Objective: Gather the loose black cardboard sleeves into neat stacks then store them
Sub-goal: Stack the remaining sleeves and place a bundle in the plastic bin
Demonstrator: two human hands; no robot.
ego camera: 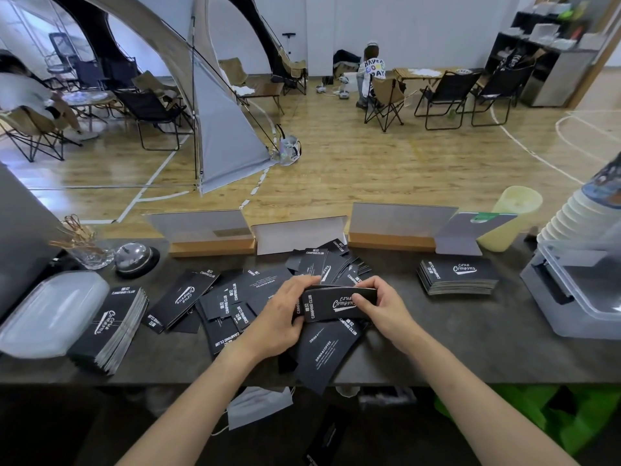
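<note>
I hold a small bundle of black cardboard sleeves [336,306] between both hands, just above the middle of the surface [470,334], towards its front edge. My left hand [285,317] grips the bundle's left end, its fingers [304,282] curled over the top edge. My right hand [386,309] pinches the right end, thumb on the printed face and the other fingers wrapped behind.

Under and around my hands lies a scattered pile of loose sleeves [242,297]. It spreads left and back towards the far edge, and one sleeve pokes out over the front edge.

A tall, slightly fanned left stack [111,327] sits near the front-left corner, touching a clear plastic lid [47,311]. A squarer right stack [458,275] lies well apart on my right, near a clear plastic bin [578,297] at the right edge.

Folded card stands [205,230] line the far edge. A desk bell [136,260] and a glass of stirrers [87,250] stand at the far left.
</note>
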